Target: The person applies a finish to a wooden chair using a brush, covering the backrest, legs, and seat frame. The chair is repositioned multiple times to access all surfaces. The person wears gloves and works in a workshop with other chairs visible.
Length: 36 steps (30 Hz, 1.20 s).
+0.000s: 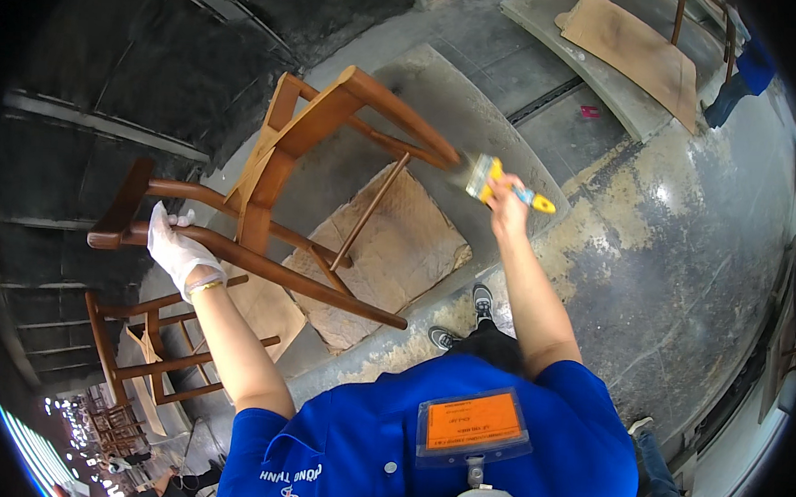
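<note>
A brown wooden chair frame (272,165) is held up tilted in front of me, with no seat panel in it. My left hand (178,248), in a thin white glove, is closed around one of its rails near the curved backrest (121,202). In my bare right hand (506,205) is a flat paintbrush (484,177) with a yellow handle and pale bristles. Its bristles are at or very near the end of a chair leg (439,147); blur there hides whether they touch.
Beneath the chair, a sheet of cardboard (406,258) lies on a grey platform (511,146). Another chair frame (145,343) stands at lower left. Dark panels (92,70) rise along the left. At upper right, more cardboard (638,50) lies on a platform near a person's leg (730,95).
</note>
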Tool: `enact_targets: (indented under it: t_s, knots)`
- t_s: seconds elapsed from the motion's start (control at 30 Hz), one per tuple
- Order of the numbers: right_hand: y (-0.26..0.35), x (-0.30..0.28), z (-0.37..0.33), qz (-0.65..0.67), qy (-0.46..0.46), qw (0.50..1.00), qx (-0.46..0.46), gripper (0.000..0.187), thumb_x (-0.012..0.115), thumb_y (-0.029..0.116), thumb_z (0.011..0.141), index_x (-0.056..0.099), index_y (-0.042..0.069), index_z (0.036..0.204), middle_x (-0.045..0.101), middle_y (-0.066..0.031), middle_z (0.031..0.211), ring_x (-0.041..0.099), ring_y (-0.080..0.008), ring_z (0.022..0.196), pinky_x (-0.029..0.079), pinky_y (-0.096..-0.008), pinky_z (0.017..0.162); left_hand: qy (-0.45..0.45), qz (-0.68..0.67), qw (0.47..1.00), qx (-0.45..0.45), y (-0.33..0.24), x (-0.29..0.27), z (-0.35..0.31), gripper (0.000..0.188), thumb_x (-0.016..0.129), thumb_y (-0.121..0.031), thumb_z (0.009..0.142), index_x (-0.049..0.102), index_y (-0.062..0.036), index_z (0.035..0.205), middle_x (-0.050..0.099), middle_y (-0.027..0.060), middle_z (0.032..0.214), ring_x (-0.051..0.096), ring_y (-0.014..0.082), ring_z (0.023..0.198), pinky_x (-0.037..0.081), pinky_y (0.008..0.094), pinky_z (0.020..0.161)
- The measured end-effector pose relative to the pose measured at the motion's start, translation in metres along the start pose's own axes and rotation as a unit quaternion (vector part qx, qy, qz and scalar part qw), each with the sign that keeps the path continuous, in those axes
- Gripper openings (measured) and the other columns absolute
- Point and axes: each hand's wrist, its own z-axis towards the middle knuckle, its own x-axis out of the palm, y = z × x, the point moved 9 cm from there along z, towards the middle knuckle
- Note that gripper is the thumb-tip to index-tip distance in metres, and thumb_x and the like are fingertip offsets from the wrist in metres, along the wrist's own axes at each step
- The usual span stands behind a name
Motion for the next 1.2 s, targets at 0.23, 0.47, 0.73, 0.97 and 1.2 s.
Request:
enact_targets:
  t_s: [0.23,0.47,0.73,0.97,1.2]
  knots:
    - [-0.017,-0.006,0.004,-0.136,-0.208,0.964,-0.089,0.012,0.073,-0.002,0.092,0.074,0.009,0.094,0.07,-0.0081,0.106,0.069,-0.02,0.096,0.057,-0.034,0.089,0.044,0.024,0.999,-0.012,0.019,0.003,0.069,0.016,0.071,-0.016,0.104,0.061,-0.0093,0.093,0.049,-0.003,0.075,0.05,0.0118,0.066,0.056,0.037,0.084]
    - [-0.013,0.144,-0.023,-0.008,0.132,0.983,-0.124,0.021,0.08,-0.008,0.084,0.07,0.01,0.088,0.062,-0.0148,0.149,0.065,-0.0264,0.125,0.06,-0.037,0.094,0.052,0.038,0.997,-0.044,0.04,-0.007,0.129,0.022,0.069,-0.018,0.106,0.057,-0.0116,0.089,0.046,-0.0034,0.074,0.048,0.0114,0.064,0.057,0.039,0.093]
    - [-0.022,-0.106,0.017,0.196,-0.223,0.947,-0.121,0.021,0.067,-0.01,0.09,0.067,0.008,0.1,0.076,-0.0102,0.109,0.074,-0.0215,0.097,0.061,-0.0378,0.088,0.064,0.047,0.997,-0.023,0.038,-0.003,0.129,0.025,0.066,-0.017,0.108,0.054,-0.0132,0.086,0.045,-0.004,0.075,0.046,0.0108,0.064,0.056,0.0366,0.086]
    - [0.03,0.261,-0.015,-0.127,-0.06,0.972,-0.189,0.019,0.075,-0.001,0.091,0.07,0.01,0.106,0.076,-0.0059,0.114,0.071,-0.0175,0.109,0.056,-0.0364,0.098,0.065,0.033,0.997,-0.017,0.019,0.013,0.084,0.022,0.068,-0.016,0.107,0.056,-0.0121,0.088,0.047,-0.0036,0.073,0.048,0.0108,0.065,0.055,0.0357,0.083]
    - [0.021,0.204,0.02,0.134,0.134,0.98,0.065,0.031,0.072,-0.007,0.094,0.06,0.006,0.119,0.072,-0.0087,0.114,0.073,-0.0236,0.106,0.062,-0.0376,0.092,0.032,0.054,0.998,-0.01,0.01,0.018,0.055,0.023,0.07,-0.021,0.104,0.058,-0.013,0.086,0.049,-0.0013,0.073,0.052,0.0159,0.068,0.054,0.0388,0.086]
